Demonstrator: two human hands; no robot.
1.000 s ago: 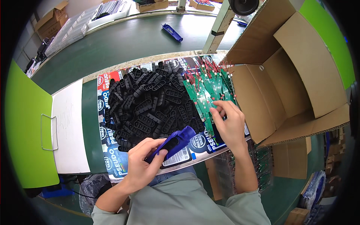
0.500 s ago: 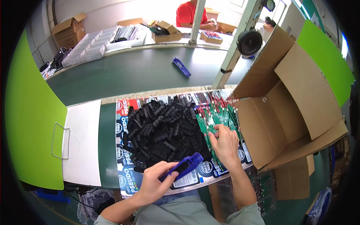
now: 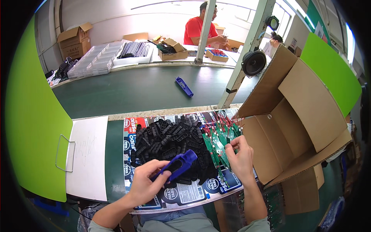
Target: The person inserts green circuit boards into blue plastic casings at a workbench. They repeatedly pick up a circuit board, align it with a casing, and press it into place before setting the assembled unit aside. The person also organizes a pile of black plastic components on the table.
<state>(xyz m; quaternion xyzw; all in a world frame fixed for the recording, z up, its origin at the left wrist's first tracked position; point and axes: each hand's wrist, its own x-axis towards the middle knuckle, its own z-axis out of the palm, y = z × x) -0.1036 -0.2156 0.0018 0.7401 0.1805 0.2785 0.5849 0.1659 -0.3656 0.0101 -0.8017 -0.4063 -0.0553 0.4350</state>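
My left hand (image 3: 148,181) is wrapped round a long blue plastic housing (image 3: 178,165), hollow with an oval opening, tilted up to the right. Beneath and beyond it spreads a big heap of black ribbed plastic pieces (image 3: 164,133). To the right of that heap lies a pile of green circuit boards (image 3: 211,144) with thin red wires. Over this pile my right hand (image 3: 241,156) is closed, thumb and forefinger pinching what looks like the end of one circuit board; the fingers partly hide it.
An open cardboard box (image 3: 266,143) stands close to the right. Another blue housing (image 3: 184,87) lies on the green belt (image 3: 131,87) ahead. A metal post (image 3: 232,87) carries a round black speaker (image 3: 254,63). A white board (image 3: 89,158) is at left. A person in red (image 3: 195,29) works beyond.
The view has tilted up, so the scene sits lower. My left hand has moved left with the blue housing. My right hand's fingers have closed in a pinch over the circuit boards.
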